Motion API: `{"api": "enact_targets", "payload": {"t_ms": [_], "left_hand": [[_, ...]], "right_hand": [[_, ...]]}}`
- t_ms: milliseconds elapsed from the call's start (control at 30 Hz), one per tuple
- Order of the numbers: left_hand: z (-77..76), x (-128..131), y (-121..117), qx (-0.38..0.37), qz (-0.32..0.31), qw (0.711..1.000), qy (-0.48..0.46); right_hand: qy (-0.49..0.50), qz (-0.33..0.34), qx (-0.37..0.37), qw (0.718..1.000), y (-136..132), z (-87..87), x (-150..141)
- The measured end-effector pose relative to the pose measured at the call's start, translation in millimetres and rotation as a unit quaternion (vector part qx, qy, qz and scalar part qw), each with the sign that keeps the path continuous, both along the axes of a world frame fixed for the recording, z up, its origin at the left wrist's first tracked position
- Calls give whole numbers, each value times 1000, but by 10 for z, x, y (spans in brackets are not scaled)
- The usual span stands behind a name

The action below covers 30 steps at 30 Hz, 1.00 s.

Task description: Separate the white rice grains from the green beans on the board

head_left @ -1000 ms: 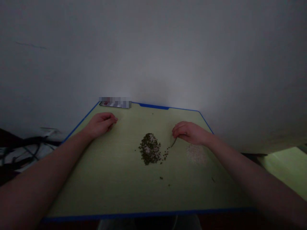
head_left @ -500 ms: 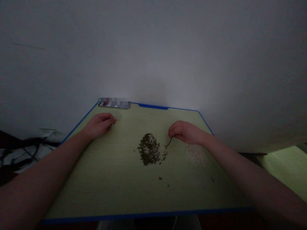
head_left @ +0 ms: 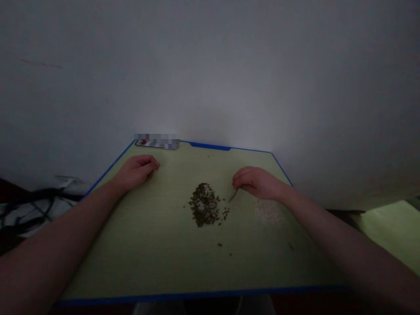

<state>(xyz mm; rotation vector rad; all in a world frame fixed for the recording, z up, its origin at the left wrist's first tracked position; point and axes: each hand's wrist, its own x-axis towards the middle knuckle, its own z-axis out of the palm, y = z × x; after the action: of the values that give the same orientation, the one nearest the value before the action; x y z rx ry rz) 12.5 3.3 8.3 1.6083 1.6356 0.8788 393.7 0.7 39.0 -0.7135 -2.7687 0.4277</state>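
My right hand (head_left: 254, 181) pinches a thin, dark pair of tweezers (head_left: 233, 195) with a curved tip, pointing down and left toward the table. Left of the tip lies a heap of small green beans (head_left: 198, 214) with whitish grains (head_left: 206, 189) mixed in. Several loose beans (head_left: 225, 214) lie between the heap and the tweezers. Beneath my right wrist spreads a flat patch of pale, rice-like grains (head_left: 268, 214), partly covered by the forearm. My left hand (head_left: 139, 170) rests on the table at the far left, its fingers curled closed and nothing visible in them.
The pale table (head_left: 144, 253) has a blue edge and stands against a grey wall (head_left: 210, 78). A phone-like flat object (head_left: 154, 143), partly blurred out, lies at the back left corner. A small dark sliver (head_left: 291, 246) lies at right. Black cables (head_left: 42, 201) hang beyond the left edge.
My right hand and the tweezers have shifted slightly right, so the tip is a little farther from the loose beans. My left hand stays in place.
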Motion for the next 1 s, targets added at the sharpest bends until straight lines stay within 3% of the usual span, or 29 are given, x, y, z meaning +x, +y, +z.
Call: {"api": "enact_targets", "payload": {"t_ms": [333,600,867,1000], "left_hand": [[70,58,-41,-4,6,1000,4],[50,43,-29,-2,5,1000,10],[55,40,-46,-6,-6,1000,5],[54,47,-49,-6,-4,1000,7]], "right_hand": [[-8,7,-4,1000,-217,44,241],[27,-9,20,999,-208,-53,105],[26,9,19,999,-351,11,339],[35,7,21,999,-324,-28,251]]}}
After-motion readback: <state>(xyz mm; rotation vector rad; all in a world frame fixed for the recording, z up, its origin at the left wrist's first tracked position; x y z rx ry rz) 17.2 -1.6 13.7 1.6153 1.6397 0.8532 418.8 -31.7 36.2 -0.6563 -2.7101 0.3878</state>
